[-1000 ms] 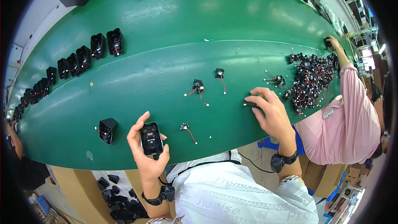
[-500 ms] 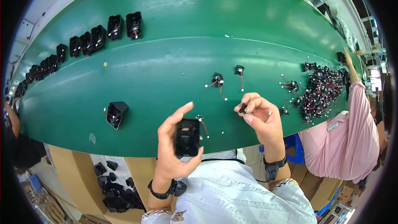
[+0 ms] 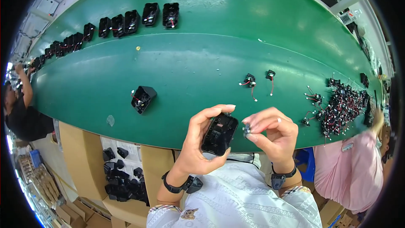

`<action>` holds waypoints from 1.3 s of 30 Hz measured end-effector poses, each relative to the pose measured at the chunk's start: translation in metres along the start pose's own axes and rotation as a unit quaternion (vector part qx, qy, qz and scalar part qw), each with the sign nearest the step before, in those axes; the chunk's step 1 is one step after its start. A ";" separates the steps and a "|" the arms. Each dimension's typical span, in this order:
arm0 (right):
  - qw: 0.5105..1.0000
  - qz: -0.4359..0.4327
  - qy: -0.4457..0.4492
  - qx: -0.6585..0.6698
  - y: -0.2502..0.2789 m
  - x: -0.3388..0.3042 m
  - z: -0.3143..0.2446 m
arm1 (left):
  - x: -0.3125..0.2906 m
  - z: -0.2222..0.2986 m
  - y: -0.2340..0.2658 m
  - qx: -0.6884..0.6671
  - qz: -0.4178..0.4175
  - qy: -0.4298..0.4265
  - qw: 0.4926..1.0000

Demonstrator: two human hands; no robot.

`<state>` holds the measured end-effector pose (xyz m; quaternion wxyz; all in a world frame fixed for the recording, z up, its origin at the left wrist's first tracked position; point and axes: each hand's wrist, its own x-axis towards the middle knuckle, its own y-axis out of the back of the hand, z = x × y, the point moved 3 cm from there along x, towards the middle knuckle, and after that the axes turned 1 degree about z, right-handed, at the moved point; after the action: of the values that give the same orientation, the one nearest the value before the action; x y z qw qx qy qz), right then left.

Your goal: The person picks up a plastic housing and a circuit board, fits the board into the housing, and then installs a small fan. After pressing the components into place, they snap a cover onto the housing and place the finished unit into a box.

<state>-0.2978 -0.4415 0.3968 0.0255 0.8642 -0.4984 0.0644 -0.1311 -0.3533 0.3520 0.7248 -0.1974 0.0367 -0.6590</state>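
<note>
Green tabletop (image 3: 190, 88) spreads beyond the black housing (image 3: 219, 133), which the left hand (image 3: 199, 152) holds clamped between thumb and fingers, its hollow side showing. Just right of the housing, the right hand (image 3: 274, 137) has thumb and fingers pinched together on a small part (image 3: 247, 130), blurred and apart from the housing. Left of the housing lies a lone casing (image 3: 144, 99); farther beyond and left runs a row of casings (image 3: 131, 22). Well to the housing's right sits a heap of wired parts (image 3: 344, 105).
</note>
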 end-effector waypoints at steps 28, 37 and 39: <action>0.909 -0.278 0.262 -0.168 -0.026 0.031 -0.034 | -0.002 0.008 0.041 -0.104 -0.091 0.165 0.976; 0.883 -0.299 0.315 -0.176 -0.036 0.037 -0.033 | -0.006 -0.004 0.035 -0.198 -0.034 0.215 0.956; 0.883 -0.303 0.309 -0.182 -0.037 0.037 -0.031 | -0.006 -0.003 0.034 -0.200 -0.037 0.233 0.951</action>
<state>-0.2502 -0.4520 0.4332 0.3536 0.8895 -0.1818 0.2253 -0.1009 -0.3460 0.3365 0.6168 -0.1810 0.3280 -0.6923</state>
